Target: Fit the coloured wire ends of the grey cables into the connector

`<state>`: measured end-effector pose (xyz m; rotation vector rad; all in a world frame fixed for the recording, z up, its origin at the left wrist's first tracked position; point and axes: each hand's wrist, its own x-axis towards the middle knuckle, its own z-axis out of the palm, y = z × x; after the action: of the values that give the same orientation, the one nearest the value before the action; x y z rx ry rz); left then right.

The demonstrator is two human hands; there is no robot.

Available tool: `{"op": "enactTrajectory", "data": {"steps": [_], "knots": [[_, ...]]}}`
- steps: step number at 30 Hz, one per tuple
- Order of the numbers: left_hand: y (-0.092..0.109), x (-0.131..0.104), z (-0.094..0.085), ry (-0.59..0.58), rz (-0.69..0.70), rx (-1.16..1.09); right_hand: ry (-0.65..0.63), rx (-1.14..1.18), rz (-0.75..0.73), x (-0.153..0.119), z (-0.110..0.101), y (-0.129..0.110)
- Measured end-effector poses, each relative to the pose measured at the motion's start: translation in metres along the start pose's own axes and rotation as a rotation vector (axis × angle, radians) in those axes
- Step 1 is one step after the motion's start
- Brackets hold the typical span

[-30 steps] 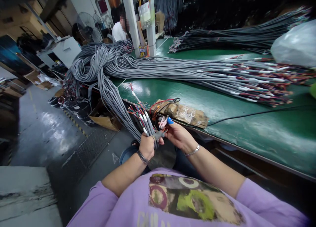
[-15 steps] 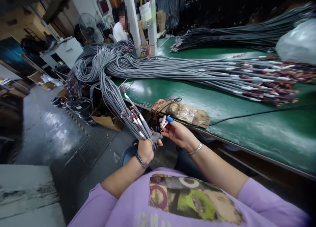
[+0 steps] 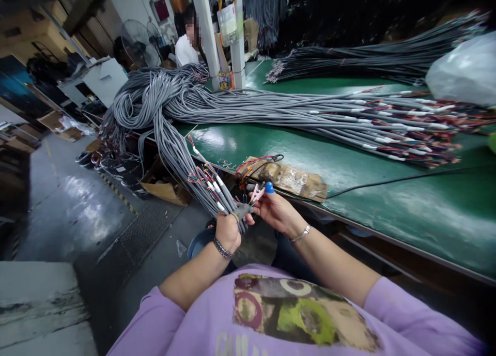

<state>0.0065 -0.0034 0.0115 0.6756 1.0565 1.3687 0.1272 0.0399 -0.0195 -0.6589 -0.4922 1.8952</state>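
My left hand (image 3: 229, 231) is closed round several grey cables (image 3: 222, 190), with a grey cover on its thumb. White sleeves and fanned-out thin coloured wires (image 3: 203, 176) show at the cable ends above this hand. Close beside it, my right hand (image 3: 273, 209) has a blue cap (image 3: 269, 187) on the thumb. A small pale pink clip (image 3: 256, 195) sits between its fingers, near the wire ends by the left thumb. Whether the right fingers also touch a wire is too small to tell.
On the green table (image 3: 349, 190) lies a long bundle of grey cables (image 3: 271, 106), with darker cables (image 3: 356, 61) behind. A taped wooden block (image 3: 298, 180) sits at the near edge. A plastic bag (image 3: 465, 69) is at the right. A person (image 3: 186, 48) is beyond a post.
The right hand has shifted slightly left, nearer the left thumb, and the pink clip has tilted. The left hand keeps its hold on the cables. The view has moved a little.
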Motion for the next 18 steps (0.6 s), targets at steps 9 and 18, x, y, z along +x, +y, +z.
{"op": "enactTrajectory", "data": {"steps": [9, 18], "knots": [[-0.009, 0.002, -0.003, 0.012, 0.010, 0.047, 0.040, 0.055, -0.089, 0.003, 0.003, 0.006], [-0.003, -0.005, -0.011, -0.036, 0.004, 0.046, -0.043, -0.088, 0.031, -0.009, 0.001, -0.005]]}}
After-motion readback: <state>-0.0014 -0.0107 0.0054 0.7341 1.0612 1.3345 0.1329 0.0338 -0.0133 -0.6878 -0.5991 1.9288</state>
